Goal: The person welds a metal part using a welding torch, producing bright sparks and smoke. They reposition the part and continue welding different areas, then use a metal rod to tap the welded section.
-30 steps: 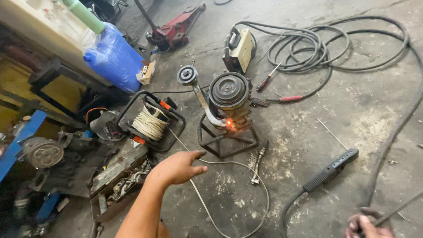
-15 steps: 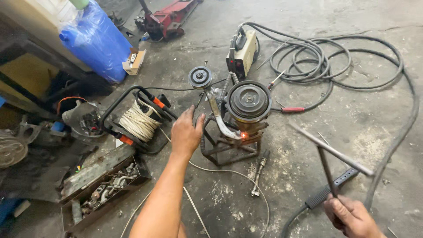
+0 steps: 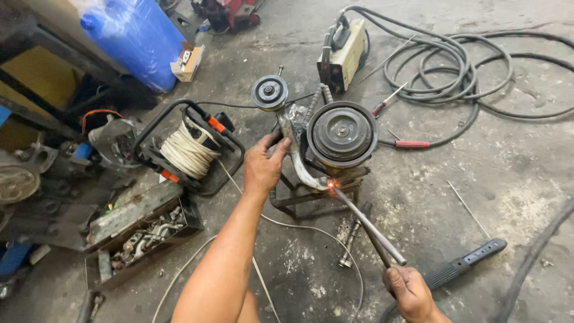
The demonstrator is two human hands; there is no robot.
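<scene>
Left hand (image 3: 262, 168) clamped on curved metal bracket (image 3: 296, 161) beside pulley unit (image 3: 341, 134). Right hand (image 3: 409, 291) closed around tongs (image 3: 366, 224), tips at glowing joint (image 3: 330, 185) below pulley. Mid-heat; steady hold needed.

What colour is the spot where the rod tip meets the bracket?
Glowing orange-red, at the rod tip on the curved grey bracket, seen in the head view.

Even, soft daylight fills the scene; the grey concrete floor (image 3: 508, 155) is bright at upper right, with only faint shadows. The clutter at the left edge sits in deeper shade. An orange glowing spot (image 3: 329, 184) shines on the metal. Focus is sharp, with wide-angle bending toward the edges.
</scene>
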